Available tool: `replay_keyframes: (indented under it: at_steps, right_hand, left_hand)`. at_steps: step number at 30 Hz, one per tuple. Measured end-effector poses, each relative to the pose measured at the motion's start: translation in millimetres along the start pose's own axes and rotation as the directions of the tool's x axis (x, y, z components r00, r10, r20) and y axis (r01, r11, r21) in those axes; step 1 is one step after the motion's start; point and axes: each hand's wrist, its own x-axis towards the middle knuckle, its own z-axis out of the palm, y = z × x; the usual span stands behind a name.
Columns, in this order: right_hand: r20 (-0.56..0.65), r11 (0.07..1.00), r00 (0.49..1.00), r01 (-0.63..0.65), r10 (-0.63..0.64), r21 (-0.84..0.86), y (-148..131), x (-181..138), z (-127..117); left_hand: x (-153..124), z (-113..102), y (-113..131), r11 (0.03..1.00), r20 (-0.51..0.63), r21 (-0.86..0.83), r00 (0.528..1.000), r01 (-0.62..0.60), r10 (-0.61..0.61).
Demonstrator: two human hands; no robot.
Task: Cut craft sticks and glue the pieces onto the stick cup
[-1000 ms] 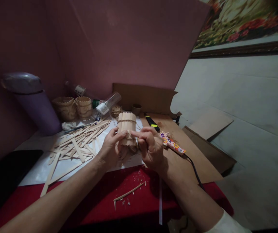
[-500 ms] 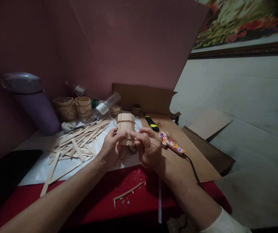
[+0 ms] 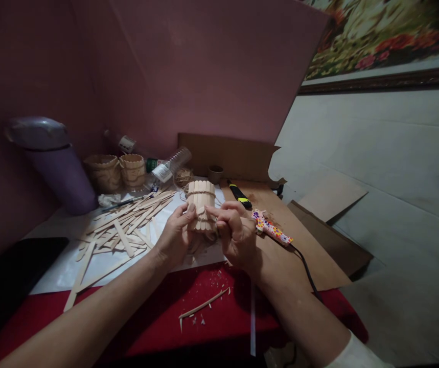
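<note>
A small cup made of upright craft sticks (image 3: 201, 193), with twine tied round its upper part, is held slightly tilted above the table. My left hand (image 3: 177, 230) is closed round its left side, the thumb on the front. My right hand (image 3: 236, 230) is curled, its index fingertip touching a small pale wooden piece (image 3: 201, 211) on the cup's lower front. Whether its other fingers pinch anything is hidden. Past my right fingers lies a flower-patterned hot glue gun (image 3: 271, 228) with a black cord. Behind it is a black and yellow utility knife (image 3: 239, 194).
Loose craft sticks (image 3: 127, 225) are heaped on white paper to the left. Behind them stand two finished cups (image 3: 132, 171), a purple tumbler (image 3: 56, 163), a clear plastic bottle (image 3: 171, 166) and a twine ball (image 3: 183, 177). A bent stick (image 3: 204, 303) and shavings lie on the red cloth (image 3: 146, 327).
The cup has turned slightly, and its front piece now looks flatter and plainer. My right index finger stays against it, and both hands have barely moved.
</note>
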Motion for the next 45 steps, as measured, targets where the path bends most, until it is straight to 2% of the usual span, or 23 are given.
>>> replay_keyframes:
  at_steps: [5,7,10,13,16,20,23,29,31,36,40,45]
  right_hand:
    - [0.067,0.997,0.995,0.078,-0.077,-0.006,-0.1,1.4,2.5]
    - [0.038,0.999,0.999,0.026,-0.027,0.034,0.3,0.4,3.4]
    - [-0.088,0.984,0.986,-0.134,0.145,0.121,0.7,-1.3,2.7]
    - [-0.189,0.925,0.915,-0.317,0.357,0.21,1.7,-1.4,-0.2]
    - [-0.221,0.85,0.826,-0.47,0.519,0.236,5.7,0.5,-3.6]
    - [-0.221,0.795,0.766,-0.554,0.603,0.247,17.8,2.8,-3.8]
    - [-0.161,0.746,0.738,-0.6,0.655,0.289,27.6,3.4,0.2]
    - [-0.003,0.751,0.759,-0.642,0.651,0.154,36.8,-1.4,8.2]
    - [0.015,0.748,0.757,-0.649,0.654,0.139,39.1,-4.5,10.7]
    - [-0.045,0.72,0.728,-0.663,0.684,0.204,45.3,-7.5,16.2]
    - [-0.047,0.703,0.714,-0.672,0.698,0.231,47.5,-6.1,14.8]
    - [-0.068,0.754,0.756,-0.633,0.651,0.173,47.4,-6.2,14.3]
  left_hand:
    - [0.2,-0.5,1.1,1.0,-0.023,0.022,1.0,-0.01,0.01]
    - [1.7,-1.8,1.7,1.0,-0.01,0.02,1.0,-0.018,0.018]
    - [5.3,-4.1,3.5,0.999,0.004,0.012,0.999,-0.036,0.036]
    - [10.2,-7.5,6.6,0.998,-0.01,0.003,0.998,-0.057,0.057]
    - [14.9,-12.0,10.2,0.998,-0.03,-0.044,0.999,-0.034,0.033]
    - [18.0,-16.8,14.5,0.996,-0.036,-0.075,0.999,0.037,-0.04]
    - [19.2,-19.6,17.2,0.998,-0.007,-0.067,1.0,0.019,-0.02]
    - [25.8,-28.7,20.6,0.998,-0.036,0.006,0.997,-0.063,0.063]
    - [26.8,-30.7,20.6,0.994,-0.042,0.044,0.994,-0.097,0.099]
    - [23.2,-30.0,20.9,0.969,-0.034,0.167,0.981,-0.183,0.191]
    - [22.7,-30.5,21.9,0.939,-0.052,0.216,0.958,-0.266,0.284]
    - [26.5,-33.3,21.8,0.924,-0.047,0.208,0.941,-0.319,0.336]
